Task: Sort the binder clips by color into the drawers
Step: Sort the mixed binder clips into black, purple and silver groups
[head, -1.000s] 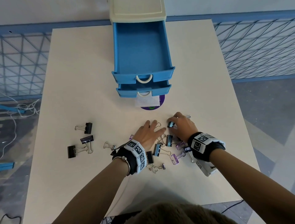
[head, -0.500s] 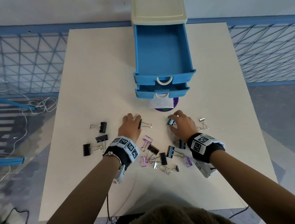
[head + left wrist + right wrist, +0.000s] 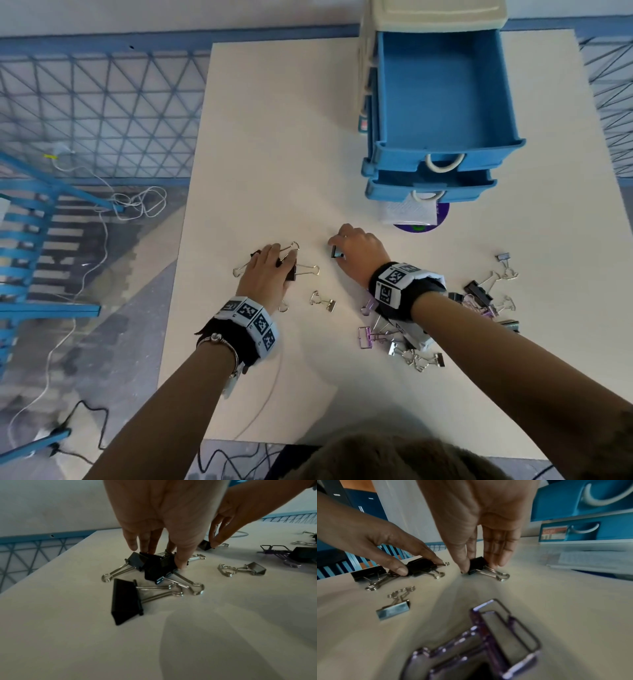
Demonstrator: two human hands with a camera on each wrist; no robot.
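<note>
My left hand (image 3: 277, 260) reaches down on a small heap of black binder clips (image 3: 154, 569) at the table's left, its thumb and fingers pinching them from both sides. One more black clip (image 3: 125, 599) lies loose just behind it. To the right, my right hand (image 3: 337, 251) pinches a single black clip (image 3: 476, 562) between thumb and fingers, low on the table. The blue top drawer (image 3: 445, 150) stands pulled far out and looks empty. The second drawer (image 3: 431, 190) below it is out a little.
A silver clip (image 3: 325, 303) lies between my wrists. A mixed pile of purple, black and silver clips (image 3: 479, 298) sits under and right of my right forearm. A paper and purple disc (image 3: 418, 216) lie in front of the drawer unit. The table's left edge is near.
Both hands moved left across the table, away from the mixed pile. The left hand brought a black clip over to the black clips at the left. The right hand kept its black clip.
</note>
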